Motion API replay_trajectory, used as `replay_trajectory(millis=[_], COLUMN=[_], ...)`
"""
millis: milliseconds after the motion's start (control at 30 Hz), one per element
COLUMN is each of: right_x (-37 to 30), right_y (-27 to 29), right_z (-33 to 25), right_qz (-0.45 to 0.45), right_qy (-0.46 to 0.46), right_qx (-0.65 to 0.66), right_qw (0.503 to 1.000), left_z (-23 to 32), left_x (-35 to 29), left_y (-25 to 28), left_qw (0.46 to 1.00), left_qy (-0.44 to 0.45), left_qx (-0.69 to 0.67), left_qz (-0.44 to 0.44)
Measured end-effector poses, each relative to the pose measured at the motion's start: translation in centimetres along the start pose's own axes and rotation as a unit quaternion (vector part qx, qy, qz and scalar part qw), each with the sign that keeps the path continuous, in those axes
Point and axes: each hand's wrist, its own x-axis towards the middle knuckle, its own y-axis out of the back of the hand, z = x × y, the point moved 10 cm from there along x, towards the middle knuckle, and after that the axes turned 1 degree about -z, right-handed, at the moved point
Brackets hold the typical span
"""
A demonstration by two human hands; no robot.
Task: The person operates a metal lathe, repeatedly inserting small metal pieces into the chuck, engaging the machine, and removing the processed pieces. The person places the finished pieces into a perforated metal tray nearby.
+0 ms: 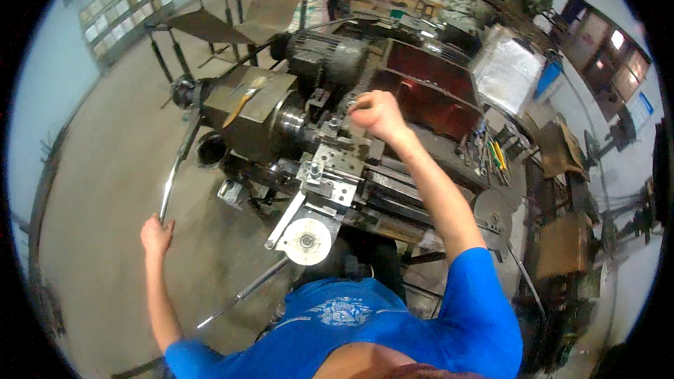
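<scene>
My left hand point(157, 236) is closed around the lower end of a long metal lever point(169, 186), which runs up to the end of a lathe's headstock point(246, 109). Across the machine, my right hand point(378, 114) is curled closed above the far part of the cross slide. Whatever it may hold is hidden by the fingers. Between my arms lie the tool block with its bolt point(314, 170) and a round pale handwheel dial point(307, 241). The shiny chuck point(288, 121) sits left of my right hand.
A brush point(242, 105) lies on the headstock cover. Behind stand a motor point(326, 56) and a dark red metal tray point(432, 91). Several hand tools point(488, 154) lie at right. A metal rod point(242, 300) juts from the handwheel toward the lower left.
</scene>
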Motion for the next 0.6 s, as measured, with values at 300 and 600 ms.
replay_trajectory(millis=[300, 600], right_x=[-2.7, -16.7], right_y=[13.8, 20.6], right_z=[13.8, 10.7], right_qz=[0.057, 0.135], right_qy=[-0.197, -0.089], right_qx=[-0.219, -0.282], right_qw=[0.954, 0.946], left_z=[2.9, 3.2], left_x=[6.8, 5.0], left_y=[-5.4, -3.9], left_qw=[0.893, 0.885], left_qy=[0.010, 0.005], left_qx=[-0.403, -0.419], left_qz=[-0.199, -0.202])
